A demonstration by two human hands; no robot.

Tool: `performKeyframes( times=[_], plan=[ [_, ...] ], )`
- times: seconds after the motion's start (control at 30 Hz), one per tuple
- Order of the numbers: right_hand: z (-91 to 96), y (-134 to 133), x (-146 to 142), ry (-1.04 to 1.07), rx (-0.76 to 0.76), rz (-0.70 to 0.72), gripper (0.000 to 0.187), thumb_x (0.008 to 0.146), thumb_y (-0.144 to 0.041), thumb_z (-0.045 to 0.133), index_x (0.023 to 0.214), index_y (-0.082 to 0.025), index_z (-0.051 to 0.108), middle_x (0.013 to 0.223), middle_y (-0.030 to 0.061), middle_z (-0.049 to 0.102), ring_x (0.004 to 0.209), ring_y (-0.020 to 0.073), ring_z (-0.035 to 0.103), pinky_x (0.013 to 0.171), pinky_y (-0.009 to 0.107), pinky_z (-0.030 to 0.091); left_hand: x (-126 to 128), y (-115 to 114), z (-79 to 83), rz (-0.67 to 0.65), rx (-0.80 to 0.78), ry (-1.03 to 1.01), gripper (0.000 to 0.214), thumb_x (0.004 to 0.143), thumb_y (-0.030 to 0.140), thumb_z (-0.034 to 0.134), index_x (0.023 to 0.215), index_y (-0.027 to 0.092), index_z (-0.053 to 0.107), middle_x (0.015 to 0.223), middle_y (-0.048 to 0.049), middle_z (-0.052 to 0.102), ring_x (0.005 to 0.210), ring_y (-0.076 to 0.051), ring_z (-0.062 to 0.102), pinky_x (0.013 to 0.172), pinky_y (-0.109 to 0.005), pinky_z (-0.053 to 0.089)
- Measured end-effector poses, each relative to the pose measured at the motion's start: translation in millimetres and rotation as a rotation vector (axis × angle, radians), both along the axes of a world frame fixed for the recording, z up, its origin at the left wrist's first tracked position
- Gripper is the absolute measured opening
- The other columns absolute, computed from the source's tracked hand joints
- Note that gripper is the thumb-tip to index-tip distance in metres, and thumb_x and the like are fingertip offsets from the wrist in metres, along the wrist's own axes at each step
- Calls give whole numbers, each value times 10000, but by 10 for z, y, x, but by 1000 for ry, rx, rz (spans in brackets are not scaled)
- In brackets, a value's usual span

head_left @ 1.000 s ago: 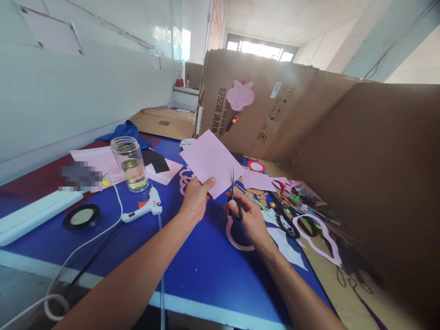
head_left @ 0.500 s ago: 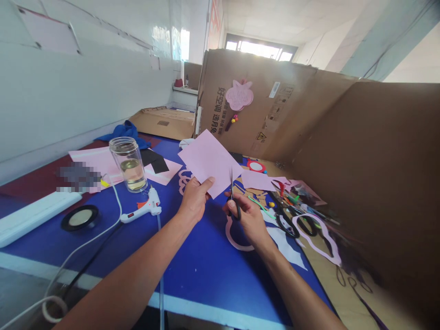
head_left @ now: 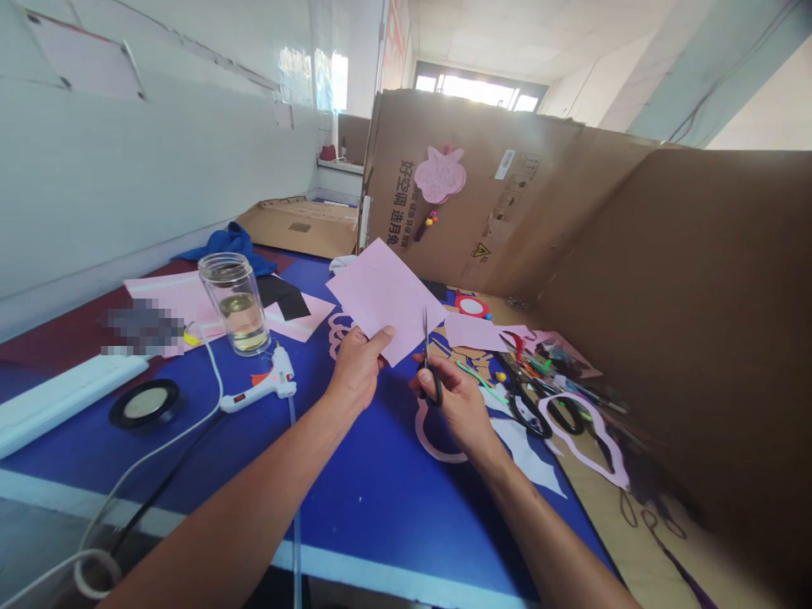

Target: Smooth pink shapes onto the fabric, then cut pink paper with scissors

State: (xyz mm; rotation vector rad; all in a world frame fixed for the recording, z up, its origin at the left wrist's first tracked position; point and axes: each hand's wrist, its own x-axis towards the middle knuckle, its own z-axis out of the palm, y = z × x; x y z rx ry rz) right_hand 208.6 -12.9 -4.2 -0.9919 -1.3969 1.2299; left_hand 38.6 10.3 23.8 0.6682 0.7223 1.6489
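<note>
My left hand [head_left: 359, 368] pinches the lower edge of a sheet of pink craft paper [head_left: 379, 300], holding it up above the blue table. My right hand [head_left: 460, 402] grips a small pair of black-handled scissors [head_left: 432, 387], with the thin blades [head_left: 425, 338] pointing upward at the sheet's right edge. The fingers hide most of the handles. A pink paper cut-out outline [head_left: 431, 440] lies on the table beneath my right hand.
A hot glue gun [head_left: 276, 382] and a glass jar of yellowish liquid [head_left: 236, 304] stand left of my hands. Larger black scissors [head_left: 545, 414] lie among scraps at right. Cardboard panels [head_left: 482, 194] rise behind, with a pink paper flower [head_left: 440, 175] attached.
The whole view has drifted slightly, so the table items sit a little further left. My hands still hold the paper and scissors in nearly the same positions.
</note>
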Motion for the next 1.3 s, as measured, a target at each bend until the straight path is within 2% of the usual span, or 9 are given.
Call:
performKeyframes(
  times=[0.33, 0.57, 0.8, 0.9, 1.03, 1.13, 1.3],
  plan=[
    [8, 0, -5, 34, -5, 25, 563, 835, -641, 892, 1199, -222, 800, 797, 11, 730, 736, 207, 662, 710, 349, 549, 0, -23, 17, -24, 12, -34, 522, 682, 272, 1007, 1154, 177, 806, 1134, -130, 881, 1262, -382, 786, 1032, -474, 666],
    [-19, 9, -11, 63, -1, 33, 544, 840, -616, 905, 1193, -215, 803, 787, 3, 719, 708, 186, 637, 689, 333, 531, 3, -23, 1, -15, 15, -21, 498, 714, 281, 991, 1164, 172, 808, 1150, -133, 883, 1174, -356, 820, 1016, -472, 670],
    [-33, 17, 3, 46, 9, 32, 518, 859, -591, 888, 1206, -215, 808, 797, 7, 731, 719, 190, 652, 703, 334, 543, -2, -11, -3, -18, 8, -18, 551, 709, 272, 993, 1217, 174, 803, 1141, -133, 884, 1170, -358, 820, 1000, -471, 671],
    [-37, 20, 1, 39, 11, 30, 516, 861, -589, 886, 1208, -215, 807, 806, 10, 738, 719, 189, 658, 708, 334, 549, -3, -16, 3, -11, 5, -30, 568, 704, 266, 990, 1232, 178, 800, 1142, -129, 884, 1141, -348, 826, 956, -446, 677],
    [-32, 15, -6, 34, 4, 41, 514, 859, -590, 883, 1204, -216, 808, 798, 8, 738, 715, 186, 659, 707, 332, 553, -18, -22, 10, 6, -5, -34, 539, 698, 273, 992, 1193, 177, 804, 1153, -132, 881, 1061, -327, 836, 790, -362, 660],
    [-21, 6, -8, 21, -6, 43, 515, 859, -585, 876, 1214, -219, 810, 811, 10, 740, 727, 194, 672, 709, 338, 557, -32, -25, 20, -2, -29, -18, 534, 704, 297, 991, 1186, 163, 805, 1162, -149, 875, 1036, -334, 833, 710, -344, 633],
    [-6, -5, -15, 31, -15, 44, 500, 851, -562, 874, 1205, -215, 805, 807, 6, 739, 734, 193, 672, 715, 335, 556, -14, -29, 42, 18, -9, -42, 605, 708, 246, 973, 1284, 186, 798, 1167, -137, 879, 1134, -353, 825, 894, -411, 670]
  ],
)
